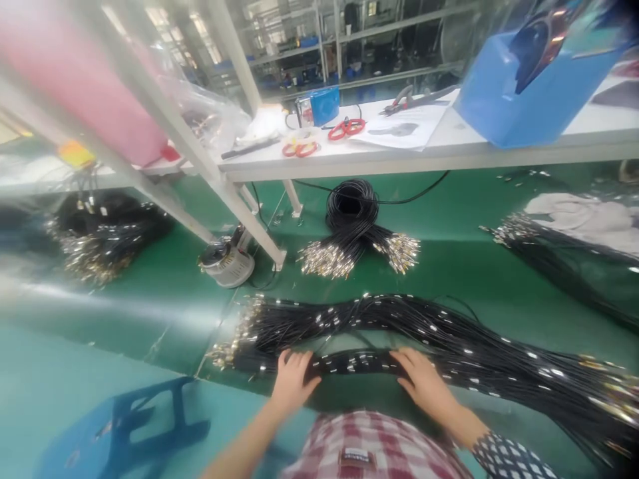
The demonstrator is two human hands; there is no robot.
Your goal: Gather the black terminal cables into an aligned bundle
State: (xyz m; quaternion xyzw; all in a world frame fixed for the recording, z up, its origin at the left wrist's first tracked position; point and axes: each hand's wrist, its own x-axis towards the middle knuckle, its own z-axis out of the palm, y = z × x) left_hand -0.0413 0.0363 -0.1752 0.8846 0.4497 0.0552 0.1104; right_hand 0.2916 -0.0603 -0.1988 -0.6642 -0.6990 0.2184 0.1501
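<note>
A long bundle of thin black cables with small white tags and metal end connectors lies across the green table. My left hand is closed over its front strands, left of the middle. Further right, my right hand grips the same front strands. Between both hands this part bows toward me, apart from the thicker rear part of the cables. Gold-coloured connectors fan out at the left end, and more connectors lie at the right end. The undersides of my fingers are hidden.
Beyond the bundle lies a coiled cable bundle. A small round grey device stands by a shelf leg. More cables lie left and right. The white shelf holds scissors, pliers and a blue bin.
</note>
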